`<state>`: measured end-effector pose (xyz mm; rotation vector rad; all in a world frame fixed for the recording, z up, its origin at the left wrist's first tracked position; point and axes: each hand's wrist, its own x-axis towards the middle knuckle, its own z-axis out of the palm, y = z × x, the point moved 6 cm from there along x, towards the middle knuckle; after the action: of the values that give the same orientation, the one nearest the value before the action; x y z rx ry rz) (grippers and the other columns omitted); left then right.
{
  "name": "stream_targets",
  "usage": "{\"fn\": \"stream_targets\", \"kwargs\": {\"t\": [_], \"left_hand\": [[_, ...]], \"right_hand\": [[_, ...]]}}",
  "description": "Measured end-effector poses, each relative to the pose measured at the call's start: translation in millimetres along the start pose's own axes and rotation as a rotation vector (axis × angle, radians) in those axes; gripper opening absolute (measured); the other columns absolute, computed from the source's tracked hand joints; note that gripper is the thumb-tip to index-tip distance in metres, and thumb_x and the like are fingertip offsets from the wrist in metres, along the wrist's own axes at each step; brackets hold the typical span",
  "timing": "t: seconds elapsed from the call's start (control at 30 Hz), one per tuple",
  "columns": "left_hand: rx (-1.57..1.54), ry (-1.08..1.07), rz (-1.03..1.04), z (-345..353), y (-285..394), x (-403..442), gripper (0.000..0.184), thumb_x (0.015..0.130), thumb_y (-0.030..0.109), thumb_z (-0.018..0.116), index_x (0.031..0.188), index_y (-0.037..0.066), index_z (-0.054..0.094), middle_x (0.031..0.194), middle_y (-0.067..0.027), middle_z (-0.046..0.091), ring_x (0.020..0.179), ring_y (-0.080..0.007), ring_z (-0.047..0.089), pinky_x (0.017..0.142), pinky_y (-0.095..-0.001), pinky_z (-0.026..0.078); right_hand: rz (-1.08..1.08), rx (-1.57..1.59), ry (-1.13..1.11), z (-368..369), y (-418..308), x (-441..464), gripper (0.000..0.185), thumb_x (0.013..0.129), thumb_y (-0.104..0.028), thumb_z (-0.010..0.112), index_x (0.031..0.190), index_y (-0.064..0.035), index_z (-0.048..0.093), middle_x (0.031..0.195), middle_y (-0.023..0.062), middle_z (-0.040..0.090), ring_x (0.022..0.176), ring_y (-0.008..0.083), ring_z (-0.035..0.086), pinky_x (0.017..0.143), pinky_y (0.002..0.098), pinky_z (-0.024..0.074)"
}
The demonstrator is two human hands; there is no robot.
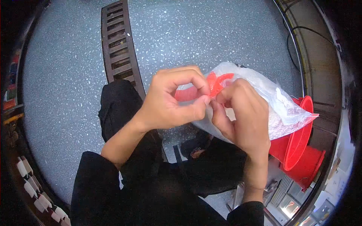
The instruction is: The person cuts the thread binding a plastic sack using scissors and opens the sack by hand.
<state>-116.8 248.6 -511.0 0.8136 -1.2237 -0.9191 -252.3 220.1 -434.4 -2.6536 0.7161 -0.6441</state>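
Observation:
My left hand [166,103] is closed in a pinch, thumb and forefinger tips together on a bit of thin red plastic [215,83]. Close beside it, my right hand [247,116] pinches the same red plastic, fingertips nearly touching those of the left. Loose red ends stick up between the two hands. Behind and under the right hand lies a translucent white woven sack [284,107] with a red edge at its right corner. How the red plastic joins the sack is hidden by my fingers.
Red buckets [306,165] stand at the right, beside and partly under the sack. A brown slotted drain grate [121,56] crosses the speckled grey floor [68,94]. Black cables [313,29] run along the right edge. My black-clad legs [120,101] are bent below my hands.

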Motion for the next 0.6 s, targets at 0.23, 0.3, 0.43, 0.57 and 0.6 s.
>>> {"fn": "stream_targets", "kwargs": {"t": [0.23,0.3,0.43,0.57,0.6], "left_hand": [[0.001,0.068,-0.052,1.2,-2.7,-3.5,0.008,0.08,0.002,0.071,0.085,-0.001,0.065,0.086,-0.0073,0.068,0.08,-0.0128,0.063,0.075,-0.0281,0.05],[-0.025,0.072,-0.082,-3.1,-3.9,-5.4,0.009,0.085,0.002,0.072,0.089,-0.003,0.065,0.091,-0.0093,0.067,0.087,-0.0142,0.062,0.081,-0.0283,0.048],[-0.059,0.039,-0.057,-14.8,-3.3,-2.1,0.01,0.087,0.005,0.072,0.091,-0.003,0.065,0.094,-0.0098,0.068,0.089,-0.0154,0.062,0.083,-0.0308,0.048],[-0.1,0.014,-0.061,-8.5,-2.6,-3.5,0.009,0.086,0.002,0.069,0.092,-0.002,0.066,0.095,-0.011,0.068,0.089,-0.0166,0.062,0.083,-0.0313,0.048],[-0.105,0.002,-0.051,-7.8,-1.9,-3.1,0.009,0.086,0.002,0.069,0.092,-0.002,0.066,0.095,-0.0112,0.068,0.089,-0.0168,0.062,0.083,-0.0312,0.047]], "right_hand": [[-0.027,0.011,0.028,-4.4,1.1,-0.9,0.027,0.065,0.0,0.074,0.085,-0.0046,0.056,0.076,0.0092,0.057,0.068,0.0292,0.06,0.058,0.0383,0.0484],[-0.041,0.001,0.035,-12.7,-3.0,-1.0,0.026,0.063,0.002,0.073,0.082,-0.0042,0.056,0.075,0.0091,0.058,0.066,0.0286,0.06,0.058,0.037,0.0485],[0.047,0.031,0.216,-44.9,-6.0,-6.9,0.024,0.059,0.008,0.069,0.078,-0.0033,0.061,0.07,0.0089,0.059,0.063,0.0258,0.06,0.058,0.0334,0.048],[-0.055,-0.087,0.185,-34.4,-6.8,-2.4,0.035,0.062,0.009,0.071,0.095,-0.0038,0.071,0.079,0.0076,0.062,0.068,0.0237,0.062,0.058,0.035,0.0496],[-0.057,-0.081,0.18,-30.7,-6.7,-2.4,0.034,0.063,0.008,0.071,0.095,-0.0042,0.071,0.081,0.0074,0.062,0.068,0.0231,0.062,0.058,0.0345,0.0499]]}}
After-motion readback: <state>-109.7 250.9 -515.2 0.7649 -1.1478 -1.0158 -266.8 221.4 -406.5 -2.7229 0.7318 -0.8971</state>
